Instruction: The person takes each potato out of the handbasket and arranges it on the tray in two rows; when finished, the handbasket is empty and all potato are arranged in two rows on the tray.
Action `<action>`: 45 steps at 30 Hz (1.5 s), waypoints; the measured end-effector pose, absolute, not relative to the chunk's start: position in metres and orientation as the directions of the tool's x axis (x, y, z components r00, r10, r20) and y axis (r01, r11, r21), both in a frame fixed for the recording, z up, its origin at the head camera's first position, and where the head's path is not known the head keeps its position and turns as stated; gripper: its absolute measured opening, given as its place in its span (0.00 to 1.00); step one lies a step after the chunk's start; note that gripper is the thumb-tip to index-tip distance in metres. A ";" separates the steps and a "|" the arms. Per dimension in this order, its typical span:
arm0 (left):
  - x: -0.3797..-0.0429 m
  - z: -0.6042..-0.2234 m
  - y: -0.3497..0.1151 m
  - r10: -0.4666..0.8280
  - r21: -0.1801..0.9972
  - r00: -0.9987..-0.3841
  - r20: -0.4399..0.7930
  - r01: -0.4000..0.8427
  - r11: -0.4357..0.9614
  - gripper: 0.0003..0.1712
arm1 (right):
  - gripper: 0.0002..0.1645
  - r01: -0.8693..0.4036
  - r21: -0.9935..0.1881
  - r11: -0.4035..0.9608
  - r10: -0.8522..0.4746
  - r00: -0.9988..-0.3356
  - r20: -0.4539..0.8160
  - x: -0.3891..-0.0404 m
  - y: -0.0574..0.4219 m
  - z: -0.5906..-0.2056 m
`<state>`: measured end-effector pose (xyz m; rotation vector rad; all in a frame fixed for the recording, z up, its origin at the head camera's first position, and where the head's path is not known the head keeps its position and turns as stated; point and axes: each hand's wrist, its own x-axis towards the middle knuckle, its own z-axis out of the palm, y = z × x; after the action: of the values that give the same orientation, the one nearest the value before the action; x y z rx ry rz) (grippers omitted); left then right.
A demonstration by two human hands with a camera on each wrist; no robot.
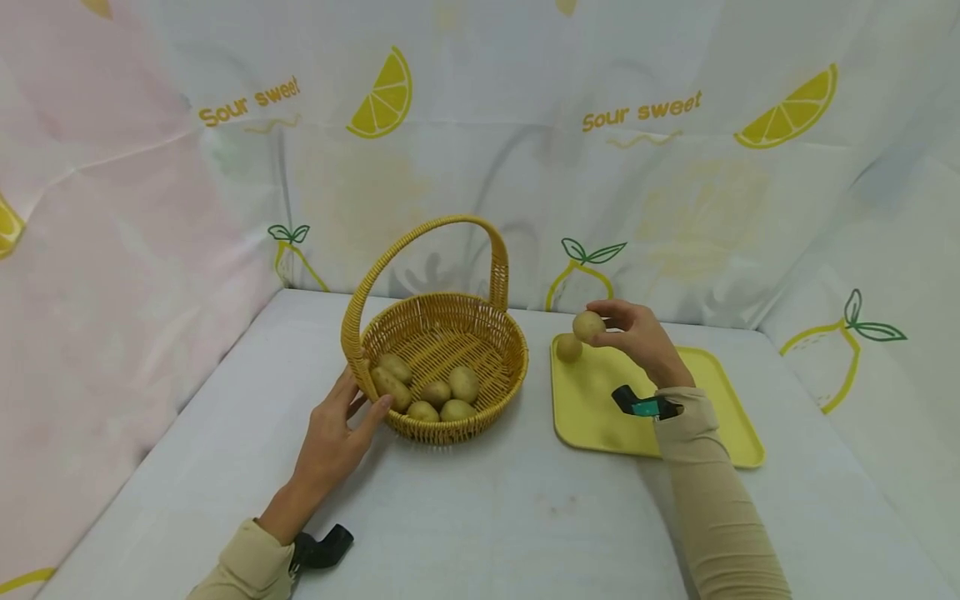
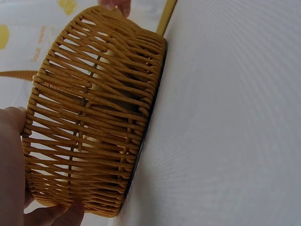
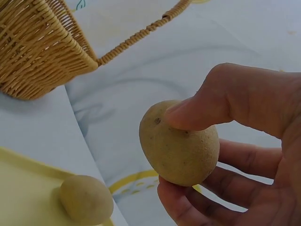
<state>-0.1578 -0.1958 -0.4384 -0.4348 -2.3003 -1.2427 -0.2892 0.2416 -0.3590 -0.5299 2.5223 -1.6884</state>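
Observation:
My right hand [image 1: 636, 337] pinches a potato [image 3: 181, 146] between thumb and fingers, raised over the back left part of the yellow tray [image 1: 720, 400]. Another potato [image 3: 87, 200] lies on the tray just below it, near the corner. At the left, my left hand [image 1: 330, 437] grips the near left side of a wicker basket [image 1: 517, 387], thumb at the rim and fingers against the outer wall. Several potatoes [image 1: 463, 383] are inside the basket, gathered toward its front and left. The basket's tall handle [image 1: 431, 227] arches above it.
Both the basket and the tray stand on a white-covered table [image 1: 495, 525], the tray to the right of the basket. A printed cloth [image 1: 480, 150] with lemon drawings hangs right behind the table and along its sides.

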 end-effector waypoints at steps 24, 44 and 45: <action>-0.158 -0.437 -0.197 0.047 0.688 -0.837 0.546 0.479 0.546 0.38 | 0.32 -0.149 -0.910 0.388 -0.236 -0.970 0.058 -0.301 0.266 -0.389; -0.158 -0.440 -0.197 0.046 0.692 -0.839 0.542 0.477 0.541 0.38 | 0.31 -0.111 -0.877 0.468 -0.182 -0.983 0.027 -0.306 0.270 -0.414; -0.158 -0.440 -0.197 0.046 0.691 -0.839 0.543 0.477 0.543 0.38 | 0.31 -0.108 -0.876 0.470 -0.178 -0.984 0.025 -0.306 0.271 -0.415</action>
<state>-0.1582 -0.1966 -0.4398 -0.4234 -2.3157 -1.2392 -0.3062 0.2710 -0.4147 -0.2567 2.6333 -1.5616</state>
